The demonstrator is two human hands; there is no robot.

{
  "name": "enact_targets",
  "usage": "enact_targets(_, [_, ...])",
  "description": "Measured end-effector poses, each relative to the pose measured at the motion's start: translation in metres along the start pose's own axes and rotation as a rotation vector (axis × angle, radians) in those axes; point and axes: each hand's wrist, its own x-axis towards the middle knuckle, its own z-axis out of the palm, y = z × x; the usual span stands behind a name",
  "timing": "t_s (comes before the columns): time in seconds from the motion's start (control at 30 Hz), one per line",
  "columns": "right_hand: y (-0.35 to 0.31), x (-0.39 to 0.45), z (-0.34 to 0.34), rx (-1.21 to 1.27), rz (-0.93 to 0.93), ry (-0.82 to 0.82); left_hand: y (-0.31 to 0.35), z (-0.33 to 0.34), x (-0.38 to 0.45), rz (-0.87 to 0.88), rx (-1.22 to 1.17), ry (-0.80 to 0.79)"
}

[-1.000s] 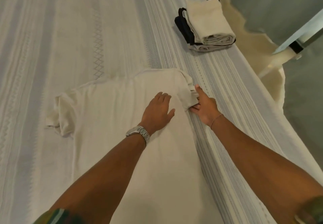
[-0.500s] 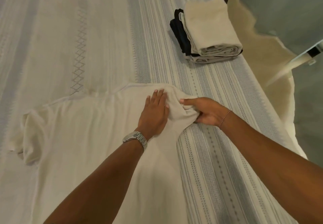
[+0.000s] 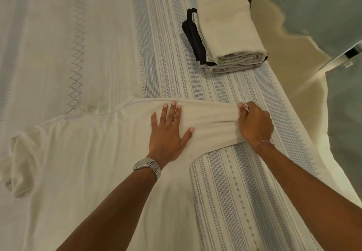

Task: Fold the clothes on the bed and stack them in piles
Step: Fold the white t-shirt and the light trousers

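One bed [image 3: 109, 35] fills most of the view, covered by a pale spread with blue-grey woven stripes and a column of diamond stitching.

One cream shirt [image 3: 82, 152] lies spread flat on the bed, collar end away from the person, its body running toward the bottom edge of the view. Its left sleeve [image 3: 18, 164] lies crumpled at the left edge. Its right sleeve [image 3: 211, 121] is drawn out sideways over the striped band of the spread.

One pile [image 3: 225, 39] of folded clothes sits further up the bed near its right edge, well apart from the shirt. A cream piece lies on top, at least one dark piece shows under it, and a pale layer shows at the bottom; the exact count of layers cannot be told.

Two hands are in view. The left hand [image 3: 168, 131] lies flat on the shirt near the right shoulder, fingers straight and spread, pressing the cloth down. The right hand [image 3: 254, 125] is clenched round the end of the right sleeve, bunching it, so the sleeve stretches between the two hands.

One metal watch [image 3: 147, 165] is on the left wrist, and one thin bracelet [image 3: 263, 142] on the right.
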Motion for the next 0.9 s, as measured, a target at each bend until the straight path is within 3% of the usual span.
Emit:
enact_targets(0.07, [0.008, -0.008, 0.004, -0.182, 0.019, 0.041, 0.002, -0.001, 0.001, -0.013, 0.020, -0.017])
enact_targets(0.13, [0.011, -0.013, 0.006, -0.198, 0.038, 0.062, 0.004, -0.003, 0.002, -0.025, 0.038, -0.033])
enact_targets(0.37, [0.001, -0.003, -0.003, 0.383, 0.001, 0.031, 0.016, -0.012, 0.012, -0.083, 0.041, -0.088])
enact_targets(0.57, [0.013, 0.001, -0.010, 0.011, 0.238, -0.011, 0.018, -0.015, 0.015, -0.104, 0.046, -0.106])
enact_targets(0.77, [0.011, -0.017, -0.020, 0.159, 0.069, -0.226, 0.023, -0.014, 0.017, -0.124, 0.060, -0.127])
enact_targets(0.9, [0.014, -0.024, -0.019, 0.403, -0.003, -0.139, 0.023, -0.015, 0.015, -0.126, 0.070, -0.128])
